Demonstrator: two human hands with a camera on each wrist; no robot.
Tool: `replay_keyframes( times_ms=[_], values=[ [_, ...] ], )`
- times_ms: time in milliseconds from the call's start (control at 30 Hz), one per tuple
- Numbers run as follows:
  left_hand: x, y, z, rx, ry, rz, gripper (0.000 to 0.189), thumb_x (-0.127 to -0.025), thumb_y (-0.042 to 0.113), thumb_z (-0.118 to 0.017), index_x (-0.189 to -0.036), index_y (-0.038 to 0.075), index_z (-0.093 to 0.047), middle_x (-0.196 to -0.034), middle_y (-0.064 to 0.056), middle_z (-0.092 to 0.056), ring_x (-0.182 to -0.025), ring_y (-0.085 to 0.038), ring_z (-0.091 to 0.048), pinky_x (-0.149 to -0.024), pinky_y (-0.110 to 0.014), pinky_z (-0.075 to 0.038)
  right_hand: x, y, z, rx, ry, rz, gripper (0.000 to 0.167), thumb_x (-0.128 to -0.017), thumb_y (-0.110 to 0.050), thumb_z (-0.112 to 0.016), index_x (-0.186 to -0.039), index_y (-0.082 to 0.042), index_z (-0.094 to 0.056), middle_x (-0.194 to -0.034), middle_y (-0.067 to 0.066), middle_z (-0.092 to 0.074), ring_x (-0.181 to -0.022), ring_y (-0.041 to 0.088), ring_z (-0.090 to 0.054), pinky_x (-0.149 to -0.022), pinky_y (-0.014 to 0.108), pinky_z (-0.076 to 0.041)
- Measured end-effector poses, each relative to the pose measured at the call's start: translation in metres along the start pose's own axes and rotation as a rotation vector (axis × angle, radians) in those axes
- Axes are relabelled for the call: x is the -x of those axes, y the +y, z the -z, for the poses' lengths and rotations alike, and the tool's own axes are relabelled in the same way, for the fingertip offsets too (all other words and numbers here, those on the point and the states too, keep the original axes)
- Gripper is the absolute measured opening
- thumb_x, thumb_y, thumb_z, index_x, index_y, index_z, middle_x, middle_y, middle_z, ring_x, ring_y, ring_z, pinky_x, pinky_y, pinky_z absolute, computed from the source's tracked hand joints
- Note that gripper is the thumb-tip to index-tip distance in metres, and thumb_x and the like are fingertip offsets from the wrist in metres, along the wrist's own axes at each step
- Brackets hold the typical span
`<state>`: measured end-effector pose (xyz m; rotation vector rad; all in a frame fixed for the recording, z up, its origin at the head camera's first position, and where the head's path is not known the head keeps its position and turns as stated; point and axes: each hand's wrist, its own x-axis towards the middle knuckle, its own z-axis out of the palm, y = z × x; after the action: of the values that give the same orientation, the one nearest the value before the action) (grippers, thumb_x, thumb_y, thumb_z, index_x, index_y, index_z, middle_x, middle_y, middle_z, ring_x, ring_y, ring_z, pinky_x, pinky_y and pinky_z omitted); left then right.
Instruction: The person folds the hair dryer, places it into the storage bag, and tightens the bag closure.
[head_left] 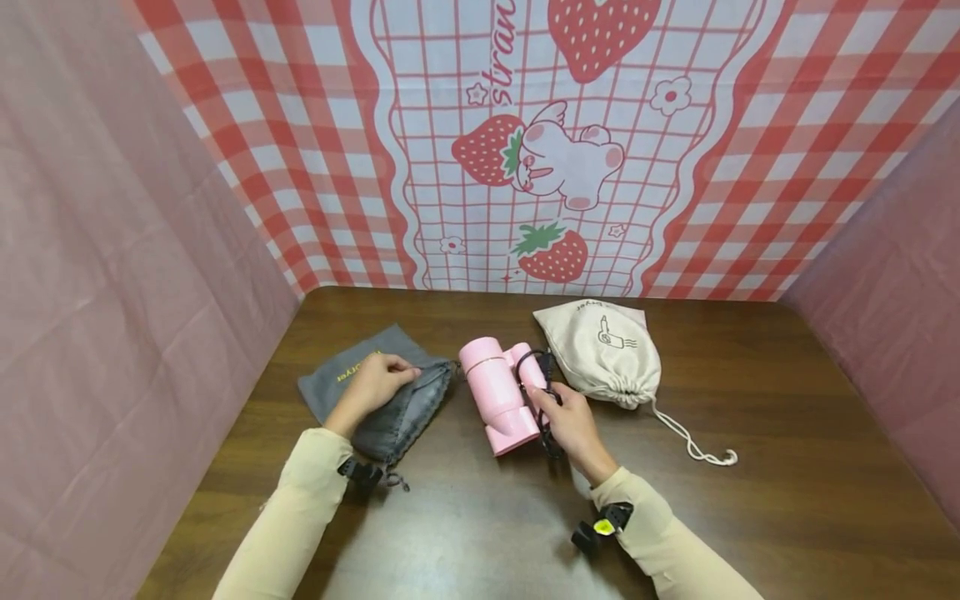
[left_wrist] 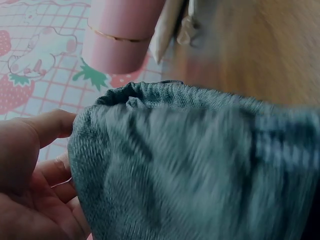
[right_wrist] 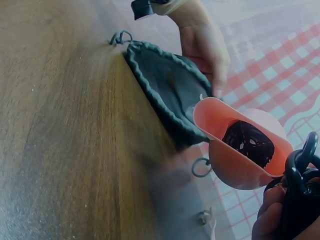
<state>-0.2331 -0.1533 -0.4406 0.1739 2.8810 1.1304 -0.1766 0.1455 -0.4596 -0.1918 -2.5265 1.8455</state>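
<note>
A grey drawstring bag [head_left: 397, 425] with yellow lettering lies on the left of the table, its gathered mouth turned to the right and held apart. My left hand [head_left: 377, 382] pinches the upper rim of that mouth between thumb and fingers. In my right hand [head_left: 573, 423] is a pink hair dryer [head_left: 497, 392], folded, gripped by its handle together with the looped black cord [head_left: 553, 417]. The dryer's wide nozzle [right_wrist: 235, 165] faces the camera in the right wrist view. Its rear end hovers beyond the bag's mouth [left_wrist: 165, 92] in the left wrist view.
A cream drawstring bag [head_left: 603, 354] printed with a hair dryer lies behind my right hand, its white cord [head_left: 690, 442] trailing right. The wooden table [head_left: 772, 400] is bounded by a strawberry-print checked cloth [head_left: 300, 167] behind and pink cloths at the sides.
</note>
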Motion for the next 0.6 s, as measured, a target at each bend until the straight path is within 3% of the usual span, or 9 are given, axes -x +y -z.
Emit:
replay_keyframes(
  times_ms=[200,400,600],
  values=[
    [-0.004,0.012,-0.003,0.146,0.021,0.050,0.023,-0.086,0.024,-0.070,-0.091,0.001,-0.075,-0.051,0.006,-0.051,-0.046,-0.006,-0.046,-0.050,-0.024,-0.037,0.003,-0.004,-0.003,-0.010,-0.029,0.001,0.030,-0.095,-0.023,-0.061,-0.106,0.005,-0.065,-0.084,0.010,-0.064,-0.074,0.011,-0.054,-0.068,0.023,-0.047],
    [-0.005,0.026,-0.009,0.243,0.064,0.118,0.025,-0.087,0.026,-0.071,-0.089,0.001,-0.073,-0.049,0.007,-0.046,-0.046,-0.007,-0.045,-0.049,-0.024,-0.036,0.008,-0.005,-0.008,-0.081,-0.063,-0.001,0.023,-0.095,-0.018,-0.061,-0.099,0.005,-0.065,-0.069,-0.002,-0.055,-0.063,0.009,-0.052,-0.059,0.022,-0.046],
    [-0.007,0.038,-0.013,0.282,0.040,0.136,0.026,-0.089,0.029,-0.070,-0.093,0.003,-0.073,-0.052,0.004,-0.049,-0.047,-0.010,-0.049,-0.049,-0.026,-0.040,0.014,-0.006,-0.012,-0.106,-0.079,-0.015,0.022,-0.094,-0.017,-0.062,-0.094,0.005,-0.064,-0.063,-0.005,-0.052,-0.058,0.007,-0.052,-0.055,0.022,-0.045]
  ],
)
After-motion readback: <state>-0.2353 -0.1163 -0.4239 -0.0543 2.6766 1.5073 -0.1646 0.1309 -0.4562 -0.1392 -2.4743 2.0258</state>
